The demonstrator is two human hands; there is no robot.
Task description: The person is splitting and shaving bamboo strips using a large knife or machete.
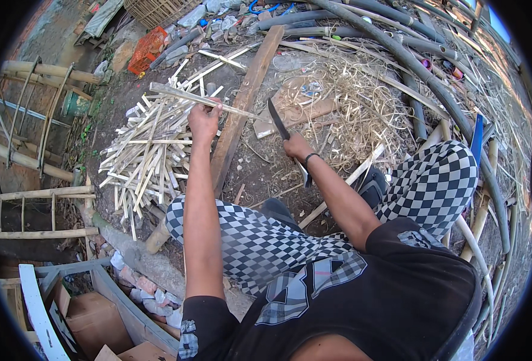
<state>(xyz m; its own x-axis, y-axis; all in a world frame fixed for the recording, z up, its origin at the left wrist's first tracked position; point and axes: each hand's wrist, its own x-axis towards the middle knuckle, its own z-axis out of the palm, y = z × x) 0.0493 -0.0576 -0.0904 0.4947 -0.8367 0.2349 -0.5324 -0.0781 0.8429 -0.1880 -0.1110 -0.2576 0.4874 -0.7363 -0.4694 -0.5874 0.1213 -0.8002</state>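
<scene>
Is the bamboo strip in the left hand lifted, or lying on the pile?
Lifted. The left hand grips the bamboo strip above the pile of strips; the right hand holds a knife.

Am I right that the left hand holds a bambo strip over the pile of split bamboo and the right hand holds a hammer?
Not quite. The head view shows the right hand gripping a dark-bladed knife, not a hammer. The rest stands: the left hand holds a bamboo strip over the pile of split bamboo.
</scene>
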